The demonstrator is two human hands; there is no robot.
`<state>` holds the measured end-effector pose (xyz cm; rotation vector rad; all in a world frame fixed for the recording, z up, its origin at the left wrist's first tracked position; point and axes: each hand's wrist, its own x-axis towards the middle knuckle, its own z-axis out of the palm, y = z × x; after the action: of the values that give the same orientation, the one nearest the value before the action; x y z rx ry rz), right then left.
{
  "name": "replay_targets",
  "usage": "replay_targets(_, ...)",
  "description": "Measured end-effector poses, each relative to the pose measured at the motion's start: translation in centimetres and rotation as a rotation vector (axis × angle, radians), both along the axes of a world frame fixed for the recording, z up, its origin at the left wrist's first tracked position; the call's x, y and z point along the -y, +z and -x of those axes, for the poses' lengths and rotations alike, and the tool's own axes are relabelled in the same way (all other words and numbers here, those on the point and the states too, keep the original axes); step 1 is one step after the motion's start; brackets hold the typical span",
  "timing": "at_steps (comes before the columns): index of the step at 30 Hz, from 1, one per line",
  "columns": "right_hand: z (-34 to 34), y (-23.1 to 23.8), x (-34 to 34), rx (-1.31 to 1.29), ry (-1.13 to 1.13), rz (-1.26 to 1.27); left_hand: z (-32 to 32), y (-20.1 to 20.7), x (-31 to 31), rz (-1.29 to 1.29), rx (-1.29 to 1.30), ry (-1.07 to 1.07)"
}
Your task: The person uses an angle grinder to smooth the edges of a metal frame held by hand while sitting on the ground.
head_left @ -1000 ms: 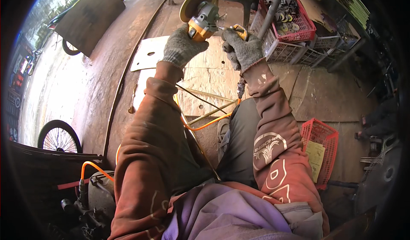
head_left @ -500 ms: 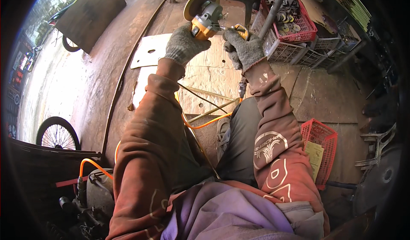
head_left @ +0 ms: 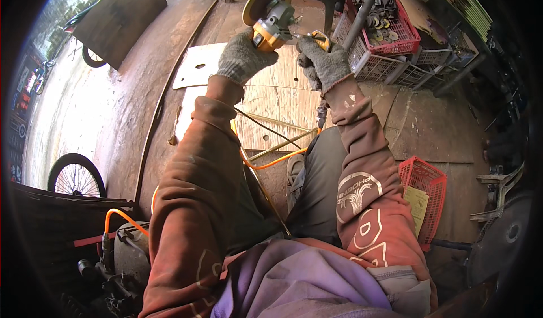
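My left hand (head_left: 247, 58), in a grey knitted glove, is closed around an orange-and-grey angle grinder (head_left: 274, 26). The grinder is raised, its broad round disc (head_left: 255, 4) uppermost. In my right hand (head_left: 327, 63), gloved alike, is a yellow air blow gun (head_left: 321, 39); its thin nozzle points left at the grinder body, close to it. Below that hand hangs a hose coupling (head_left: 322, 115), joined to an orange air hose (head_left: 277, 163) that runs down past my legs. The grip and trigger are mostly hidden by my fingers.
Under my hands lies a wooden board (head_left: 277, 100) with holes, crossed by thin rods. A red basket of discs (head_left: 396, 46) rests on crates at the upper right. Another red basket (head_left: 432, 205) is beside my right arm. A bicycle wheel (head_left: 76, 176) stands at left.
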<state>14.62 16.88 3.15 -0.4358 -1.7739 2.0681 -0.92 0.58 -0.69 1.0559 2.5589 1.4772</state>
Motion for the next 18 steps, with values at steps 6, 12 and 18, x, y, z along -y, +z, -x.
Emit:
replay_targets(6, -0.1, 0.1, 0.03, 0.051, 0.0, -0.002, -0.14, -0.03, 0.01, -0.054, 0.0, -0.027)
replay_targets(12, -0.13, -0.06, -0.07, 0.007, 0.044, -0.013, 0.02, -0.24, -0.1, -0.022, -0.016, -0.012)
replay_targets(18, -0.11, -0.1, -0.13, 0.015, 0.022, 0.011, -0.14, -0.27, -0.11, -0.007, 0.005, -0.006)
